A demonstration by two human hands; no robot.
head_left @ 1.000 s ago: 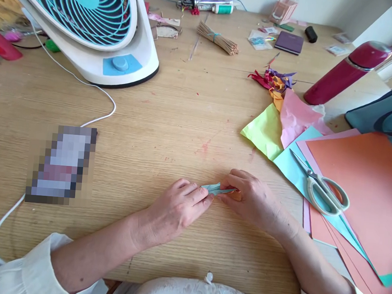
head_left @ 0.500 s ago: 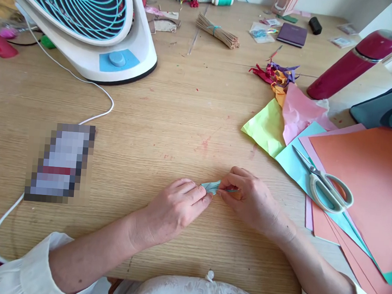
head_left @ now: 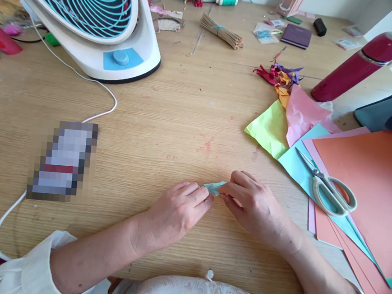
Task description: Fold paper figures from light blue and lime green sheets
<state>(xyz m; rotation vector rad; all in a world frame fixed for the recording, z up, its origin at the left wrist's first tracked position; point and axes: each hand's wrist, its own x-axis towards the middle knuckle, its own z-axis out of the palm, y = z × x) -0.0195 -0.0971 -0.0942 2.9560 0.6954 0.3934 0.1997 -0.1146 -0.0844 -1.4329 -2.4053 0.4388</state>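
Observation:
Between my two hands is a small folded piece of light blue paper [head_left: 214,187], close above the wooden table near its front edge. My left hand [head_left: 184,207] pinches its left end, fingers pressed together over it. At the other end my right hand [head_left: 251,201] grips the paper between thumb and curled fingers. Only the middle part of the paper shows; both ends are covered by fingers.
Scissors [head_left: 331,187] lie on stacked coloured paper [head_left: 376,179] at the right. Crumpled green paper [head_left: 268,128], folded paper strips [head_left: 281,76] and a red flask [head_left: 354,69] are behind. A fan [head_left: 131,62] and a blurred phone [head_left: 64,159] stand left.
The whole view has shifted slightly. My right hand's fingers have closed further over the paper's right end, and the thin tip that stuck out past them is now hidden.

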